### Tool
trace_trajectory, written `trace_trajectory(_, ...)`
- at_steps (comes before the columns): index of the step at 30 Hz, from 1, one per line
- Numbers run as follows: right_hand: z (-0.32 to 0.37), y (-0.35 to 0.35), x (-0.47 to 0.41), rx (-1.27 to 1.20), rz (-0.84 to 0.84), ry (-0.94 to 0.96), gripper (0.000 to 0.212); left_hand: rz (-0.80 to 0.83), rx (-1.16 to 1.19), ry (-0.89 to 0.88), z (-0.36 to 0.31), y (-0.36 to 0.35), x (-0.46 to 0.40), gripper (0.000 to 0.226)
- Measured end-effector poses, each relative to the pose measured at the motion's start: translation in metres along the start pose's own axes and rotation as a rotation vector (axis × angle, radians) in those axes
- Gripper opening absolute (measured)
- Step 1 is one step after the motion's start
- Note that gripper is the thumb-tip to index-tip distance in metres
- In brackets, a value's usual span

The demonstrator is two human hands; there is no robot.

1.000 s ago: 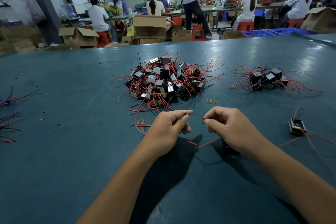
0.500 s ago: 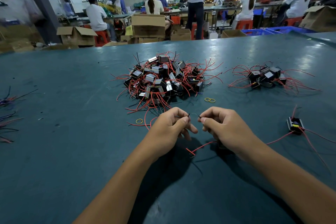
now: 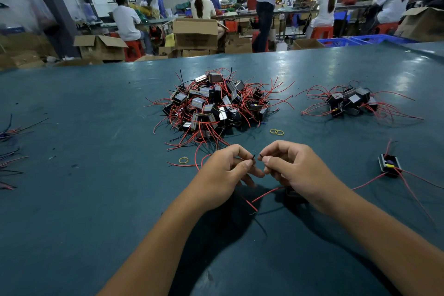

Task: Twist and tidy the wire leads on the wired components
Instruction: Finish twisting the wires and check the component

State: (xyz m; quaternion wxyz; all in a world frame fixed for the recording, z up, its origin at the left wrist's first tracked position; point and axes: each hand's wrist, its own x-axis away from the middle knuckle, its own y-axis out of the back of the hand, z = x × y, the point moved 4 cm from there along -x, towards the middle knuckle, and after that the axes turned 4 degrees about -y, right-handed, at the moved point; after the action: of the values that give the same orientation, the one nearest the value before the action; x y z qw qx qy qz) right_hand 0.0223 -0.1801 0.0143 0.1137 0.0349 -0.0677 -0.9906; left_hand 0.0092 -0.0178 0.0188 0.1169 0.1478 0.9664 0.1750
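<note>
Left hand [image 3: 222, 170] pinching a dark wire end [image 3: 253, 156], right hand [image 3: 295, 166] pinching another, both just in front of the big component pile [image 3: 213, 106], on the desk [image 3: 96, 199]

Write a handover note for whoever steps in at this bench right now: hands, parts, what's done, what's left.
Left hand: pinching a dark wire end between thumb and forefinger.
Right hand: pinching the other dark wire end; the tips face each other, apart.
The red lead below the hands runs toward a component mostly hidden under the right hand.
Big pile: centre of the table, leads loose and tangled.
Small pile: far right; whether finished, cannot tell.
Single component: right of the hands, leads sprawled.
Rubber bands lie near the big pile.
Left: finish this one, then the pile.
</note>
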Motion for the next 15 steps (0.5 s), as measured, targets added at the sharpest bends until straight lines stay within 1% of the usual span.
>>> trace_trajectory(6,-0.0013,-0.0002,-0.0004,0.008,-0.026,0.035,0.015,-0.016,0.061,0.039,-0.0024,-0.0034,0.0007,0.012)
trace_trajectory(11,0.0017,-0.0016,0.0005,0.011,-0.035,0.1,0.012,-0.015,0.094,0.041,-0.0042,-0.0058,0.001,0.013)
trace_trajectory(15,0.0038,-0.0012,0.002,0.036,-0.095,0.17,0.011,-0.021,0.118,0.048,-0.0052,-0.0074,0.0021,0.009)
